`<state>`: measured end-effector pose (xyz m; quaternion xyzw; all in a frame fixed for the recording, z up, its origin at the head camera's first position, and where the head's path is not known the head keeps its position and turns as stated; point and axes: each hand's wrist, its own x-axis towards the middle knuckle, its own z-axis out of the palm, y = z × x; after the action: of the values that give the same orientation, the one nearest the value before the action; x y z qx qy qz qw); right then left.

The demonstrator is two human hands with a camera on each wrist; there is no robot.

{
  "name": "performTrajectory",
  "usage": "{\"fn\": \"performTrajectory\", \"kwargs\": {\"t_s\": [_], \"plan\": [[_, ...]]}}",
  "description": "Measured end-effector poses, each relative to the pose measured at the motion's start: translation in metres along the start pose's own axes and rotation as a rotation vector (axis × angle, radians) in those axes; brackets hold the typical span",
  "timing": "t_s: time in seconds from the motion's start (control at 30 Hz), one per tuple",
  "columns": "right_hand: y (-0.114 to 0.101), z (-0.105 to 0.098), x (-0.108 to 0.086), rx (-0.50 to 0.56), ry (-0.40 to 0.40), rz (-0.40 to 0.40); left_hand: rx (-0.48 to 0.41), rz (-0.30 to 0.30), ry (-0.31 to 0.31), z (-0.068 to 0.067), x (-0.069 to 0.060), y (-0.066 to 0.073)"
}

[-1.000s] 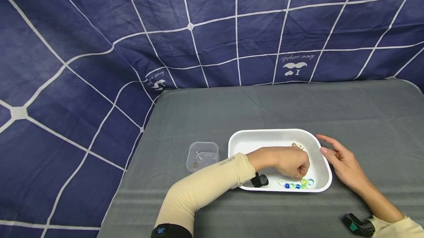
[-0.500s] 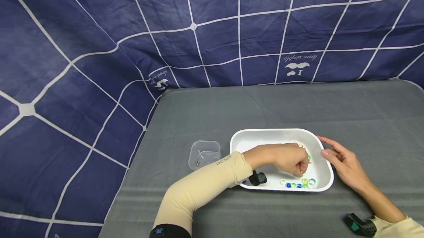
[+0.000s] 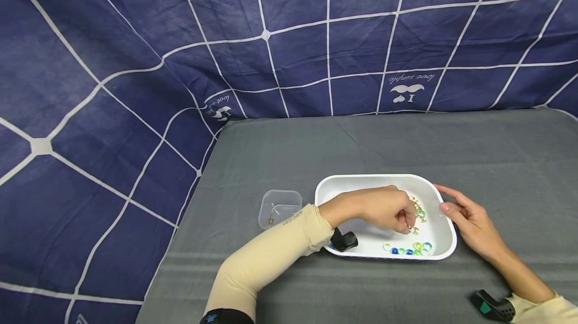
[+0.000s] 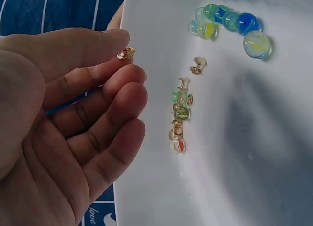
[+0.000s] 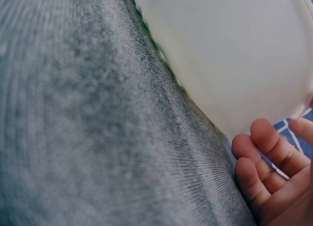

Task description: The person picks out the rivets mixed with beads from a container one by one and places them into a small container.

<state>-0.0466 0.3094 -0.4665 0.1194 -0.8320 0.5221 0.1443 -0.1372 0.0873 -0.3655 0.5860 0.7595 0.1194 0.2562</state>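
With fingers (image 3: 406, 213) of the left hand (image 3: 385, 207) curled low inside a white tray (image 3: 347, 186) in the head view, risks nudging glass marbles (image 3: 409, 252), round enough to roll. Seen from the left wrist, pinches a tiny disc-headed gold stud (image 4: 126, 53) between thumb and forefinger, and could drop it through slickness of polished metal. Seen from the right wrist, rests the right hand (image 5: 281, 182), loosely bent, against smooth tray wall beside ribbed grey cloth (image 5: 88, 113).
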Motion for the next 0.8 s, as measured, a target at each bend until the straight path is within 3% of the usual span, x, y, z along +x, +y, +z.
{"fn": "performTrajectory", "kwargs": {"t_s": [0.4, 0.8], "plan": [[0.000, -0.001, 0.000, -0.033, -0.005, 0.034, -0.041, -0.020, 0.038, -0.004, -0.015, -0.001], [-0.003, -0.001, -0.002, -0.037, -0.004, 0.046, -0.061, 0.010, 0.103, -0.014, -0.041, 0.004]]}}
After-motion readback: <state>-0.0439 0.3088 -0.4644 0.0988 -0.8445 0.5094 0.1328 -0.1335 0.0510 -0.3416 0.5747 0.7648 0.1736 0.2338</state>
